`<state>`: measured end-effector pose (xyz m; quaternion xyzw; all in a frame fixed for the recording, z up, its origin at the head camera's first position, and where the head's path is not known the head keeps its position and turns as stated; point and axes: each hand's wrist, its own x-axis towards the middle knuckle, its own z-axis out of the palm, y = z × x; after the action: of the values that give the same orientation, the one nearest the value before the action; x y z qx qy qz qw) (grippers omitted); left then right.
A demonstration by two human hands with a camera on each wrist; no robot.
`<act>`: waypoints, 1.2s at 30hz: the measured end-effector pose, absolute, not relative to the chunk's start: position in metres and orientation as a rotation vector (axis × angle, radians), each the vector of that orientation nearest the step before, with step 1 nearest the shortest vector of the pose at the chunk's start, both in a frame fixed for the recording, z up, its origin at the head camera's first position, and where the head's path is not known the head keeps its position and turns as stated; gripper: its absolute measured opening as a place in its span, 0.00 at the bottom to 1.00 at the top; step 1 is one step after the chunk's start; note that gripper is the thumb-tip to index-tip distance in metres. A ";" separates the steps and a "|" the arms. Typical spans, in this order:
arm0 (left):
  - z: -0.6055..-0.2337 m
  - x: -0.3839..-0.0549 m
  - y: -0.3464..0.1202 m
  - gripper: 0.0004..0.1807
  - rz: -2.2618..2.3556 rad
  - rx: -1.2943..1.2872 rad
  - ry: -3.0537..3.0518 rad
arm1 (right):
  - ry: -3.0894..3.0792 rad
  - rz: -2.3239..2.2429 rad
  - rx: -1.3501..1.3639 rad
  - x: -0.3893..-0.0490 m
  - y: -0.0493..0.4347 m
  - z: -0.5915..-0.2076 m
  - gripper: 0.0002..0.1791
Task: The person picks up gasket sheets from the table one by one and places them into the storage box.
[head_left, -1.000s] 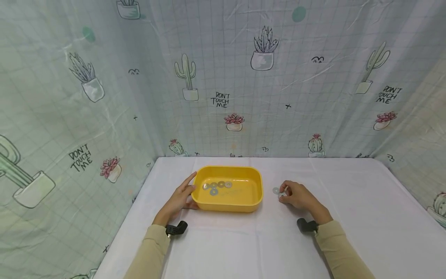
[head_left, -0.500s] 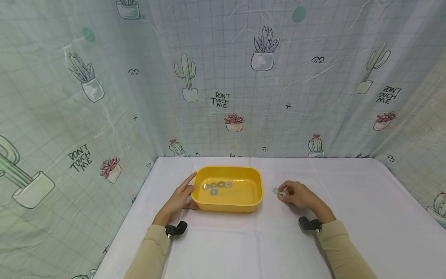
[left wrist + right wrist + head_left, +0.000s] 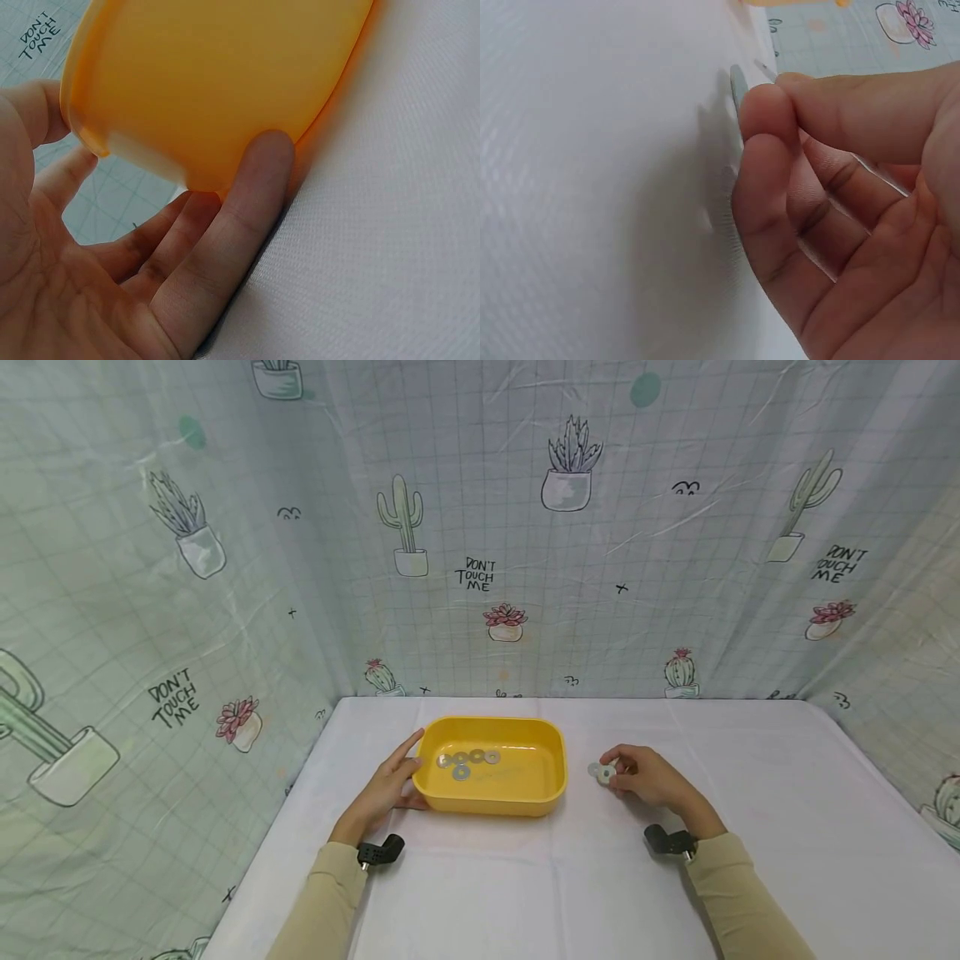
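Observation:
A yellow plastic tray (image 3: 491,806) stands on the white-covered table. My left hand (image 3: 381,792) holds its left end, with fingers spread around the end wall; the left wrist view shows fingertips against the tray's outside (image 3: 202,82). Inside the tray lie several flat washers (image 3: 461,772), near its left side. To the right of the tray, my right hand (image 3: 651,775) pinches a flat grey washer (image 3: 606,773) between thumb and fingers. Another washer (image 3: 593,769) shows just left of it on the cloth, partly hidden. In the right wrist view, the pinched washer (image 3: 738,79) appears edge-on at the fingertips.
White cloth (image 3: 480,893) covers the table around the tray and hands. A cactus-print curtain (image 3: 480,527) hangs behind the table and along both sides. Each wrist carries a black camera, the left wrist camera (image 3: 381,850) and the right wrist camera (image 3: 667,841).
The washer in my right hand has tilted up and now faces the head camera, while the right hand has shifted slightly. My left hand and the tray have stayed in place.

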<state>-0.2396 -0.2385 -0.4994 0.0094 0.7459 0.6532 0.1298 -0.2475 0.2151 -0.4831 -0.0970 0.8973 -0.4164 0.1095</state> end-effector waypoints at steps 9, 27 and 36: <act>-0.499 -0.242 -0.238 0.29 1.899 0.042 2.156 | 2.653 -1.336 -0.236 -0.251 0.218 -0.481 0.18; -0.501 -0.242 -0.239 0.29 1.897 0.058 2.164 | 2.604 -1.627 -0.196 -0.246 0.201 -0.473 0.21; -0.500 -0.242 -0.239 0.29 1.900 0.057 2.155 | 2.568 -1.755 -0.086 -0.244 0.181 -0.466 0.22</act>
<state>-0.2419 -0.2387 -0.5001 0.0195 0.7432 0.6553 0.1336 -0.2445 0.1812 -0.4664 -0.0278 0.8251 -0.5641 0.0151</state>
